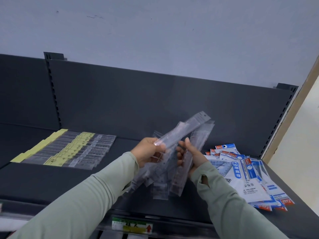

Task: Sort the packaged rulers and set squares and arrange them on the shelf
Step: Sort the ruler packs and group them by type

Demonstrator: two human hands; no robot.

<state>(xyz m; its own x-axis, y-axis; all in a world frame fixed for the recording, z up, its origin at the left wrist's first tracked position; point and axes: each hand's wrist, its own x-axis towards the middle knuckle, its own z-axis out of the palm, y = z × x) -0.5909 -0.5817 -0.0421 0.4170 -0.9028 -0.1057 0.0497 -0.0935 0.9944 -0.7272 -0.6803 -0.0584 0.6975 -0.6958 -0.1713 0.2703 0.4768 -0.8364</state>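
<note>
Above the dark shelf (51, 180), my left hand (146, 152) pinches one clear packaged ruler (186, 130) that points up and to the right. My right hand (191, 156) grips a fanned bundle of clear packaged rulers (165, 180) hanging down between both hands. On the shelf's left lie rows of packaged rulers with yellow header cards (69, 149), laid side by side. A loose heap of blue-and-white packaged set squares (246, 176) covers the shelf's right end.
The dark back panel (155, 100) of the shelf unit rises behind, with slotted uprights at left and right. A green and yellow price label (132, 225) sits on the front rail. A cream wall edge (293, 135) stands at the right.
</note>
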